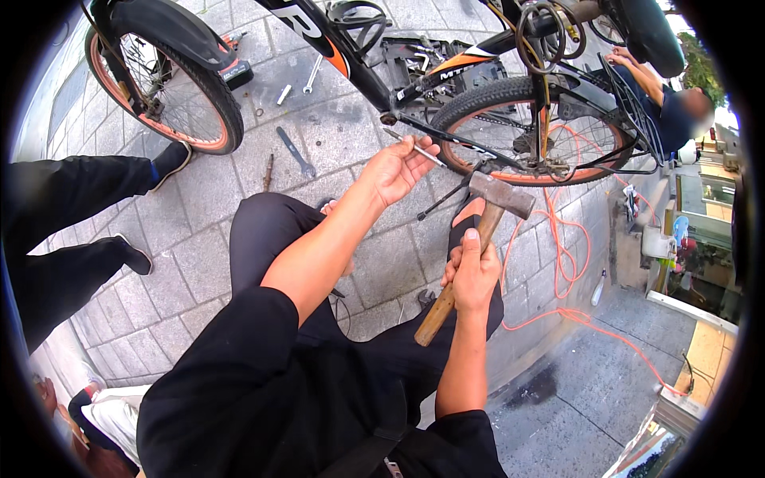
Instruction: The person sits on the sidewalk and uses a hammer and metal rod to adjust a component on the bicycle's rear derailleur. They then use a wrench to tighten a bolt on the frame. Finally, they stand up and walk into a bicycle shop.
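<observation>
- Bicycle [362,80], black with orange and white, is before us on the paving, its lower frame beyond our left hand; we judge the work on it to be partway through.
- Our left hand [394,170] has the thumb and fingers closed lightly on a slim metal rod [431,157], one end of which points toward the bottom bracket [388,117]. Whether that end touches the bicycle, we cannot tell.
- Our right hand [472,275] is wrapped firmly around the wooden handle of a hammer [492,219], with the head uppermost, apart from the rod.
- What looks done: we have both tools in hand, and an open tool case [390,57] lies behind the frame.
- Loose pieces are out too: a dark open-ended wrench [296,154], a bright spanner [313,74] and a red-and-black power tool [236,73] lie on the paving, which suggests to us that a good deal has been got ready.
- Front wheel [233,119] and rear wheel [454,115] are both in place, so we see no stripping down there.
- What looks left: we see no hammer blow landing on the rod, so we take any striking as unfinished.
- Around the bottom bracket the detail is too small for us to say which parts are off or on, and nothing shows us that the work is complete.
</observation>
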`<state>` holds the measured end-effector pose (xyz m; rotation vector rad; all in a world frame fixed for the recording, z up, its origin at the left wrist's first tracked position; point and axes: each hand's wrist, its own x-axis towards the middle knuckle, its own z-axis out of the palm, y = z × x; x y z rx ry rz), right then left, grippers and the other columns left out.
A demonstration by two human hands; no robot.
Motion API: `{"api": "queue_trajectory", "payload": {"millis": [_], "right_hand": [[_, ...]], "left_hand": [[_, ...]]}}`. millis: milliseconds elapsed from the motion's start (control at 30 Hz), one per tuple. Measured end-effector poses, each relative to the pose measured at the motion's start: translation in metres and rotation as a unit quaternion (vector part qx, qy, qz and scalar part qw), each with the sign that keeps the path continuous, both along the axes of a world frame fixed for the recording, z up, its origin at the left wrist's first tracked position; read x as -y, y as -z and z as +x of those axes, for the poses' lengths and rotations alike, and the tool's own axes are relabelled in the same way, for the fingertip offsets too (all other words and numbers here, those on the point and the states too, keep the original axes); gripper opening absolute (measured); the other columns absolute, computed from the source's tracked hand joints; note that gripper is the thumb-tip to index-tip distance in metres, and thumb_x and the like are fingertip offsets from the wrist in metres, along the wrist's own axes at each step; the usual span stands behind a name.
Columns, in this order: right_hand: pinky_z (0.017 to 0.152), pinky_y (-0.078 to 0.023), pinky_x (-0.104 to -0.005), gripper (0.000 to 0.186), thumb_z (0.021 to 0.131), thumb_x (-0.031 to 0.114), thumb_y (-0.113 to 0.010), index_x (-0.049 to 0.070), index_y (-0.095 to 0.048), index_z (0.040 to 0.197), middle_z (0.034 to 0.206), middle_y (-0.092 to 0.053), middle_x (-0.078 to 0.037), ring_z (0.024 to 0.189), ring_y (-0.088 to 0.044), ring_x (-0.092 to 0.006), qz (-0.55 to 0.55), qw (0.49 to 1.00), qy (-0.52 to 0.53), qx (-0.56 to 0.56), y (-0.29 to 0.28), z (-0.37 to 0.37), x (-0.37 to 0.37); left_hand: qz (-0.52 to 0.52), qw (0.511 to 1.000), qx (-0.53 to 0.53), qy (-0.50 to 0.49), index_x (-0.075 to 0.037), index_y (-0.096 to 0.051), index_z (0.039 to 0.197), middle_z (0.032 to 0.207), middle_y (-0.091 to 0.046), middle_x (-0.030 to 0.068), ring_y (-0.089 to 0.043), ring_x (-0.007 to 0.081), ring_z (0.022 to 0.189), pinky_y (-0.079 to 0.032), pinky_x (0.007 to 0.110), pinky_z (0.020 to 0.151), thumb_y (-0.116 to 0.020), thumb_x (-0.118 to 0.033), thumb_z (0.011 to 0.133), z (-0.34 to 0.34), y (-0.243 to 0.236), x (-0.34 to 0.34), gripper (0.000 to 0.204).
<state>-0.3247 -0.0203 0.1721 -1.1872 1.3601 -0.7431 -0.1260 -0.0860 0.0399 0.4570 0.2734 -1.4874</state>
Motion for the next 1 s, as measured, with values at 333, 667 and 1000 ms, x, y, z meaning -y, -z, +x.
{"api": "queue_trajectory", "payload": {"millis": [333, 667, 1000], "right_hand": [[0.039, -0.04, -0.0261, 0.028, 0.109, 0.029, -0.054, 0.001, -0.053, 0.107, 0.063, -0.046, -0.001, 0.043, -0.044, -0.0075, 0.004, 1.0, -0.023, -0.014, -0.003, 0.0, -0.012], [0.04, -0.04, -0.0263, 0.029, 0.108, 0.03, -0.055, 0.001, -0.054, 0.108, 0.063, -0.046, -0.001, 0.043, -0.044, -0.0077, 0.009, 1.0, -0.01, -0.004, -0.004, 0.007, -0.01], [0.04, -0.04, -0.0263, 0.028, 0.108, 0.028, -0.056, 0.003, -0.051, 0.096, 0.061, -0.047, 0.0, 0.043, -0.045, -0.0079, -0.01, 0.999, -0.037, -0.022, -0.007, 0.018, -0.003]], "left_hand": [[-0.043, 0.999, -0.01, 0.012, -0.002, -0.065, 0.113, 0.108, -0.073, 0.0145, -0.072, 0.0201, 0.095, -0.063, 0.031, 0.086, -0.05, -0.027, 0.109, 0.005, 0.0, 0.008, 0.029], [-0.046, 0.999, -0.026, 0.005, 0.0, -0.063, 0.114, 0.108, -0.073, 0.0152, -0.073, 0.0202, 0.089, -0.064, 0.03, 0.083, -0.049, -0.026, 0.11, 0.007, 0.001, 0.012, 0.03], [-0.077, 0.996, -0.048, -0.001, 0.003, -0.061, 0.118, 0.113, -0.071, 0.0148, -0.072, 0.0265, 0.105, -0.064, 0.035, 0.087, -0.048, -0.025, 0.11, 0.013, 0.013, 0.014, 0.031]]}}
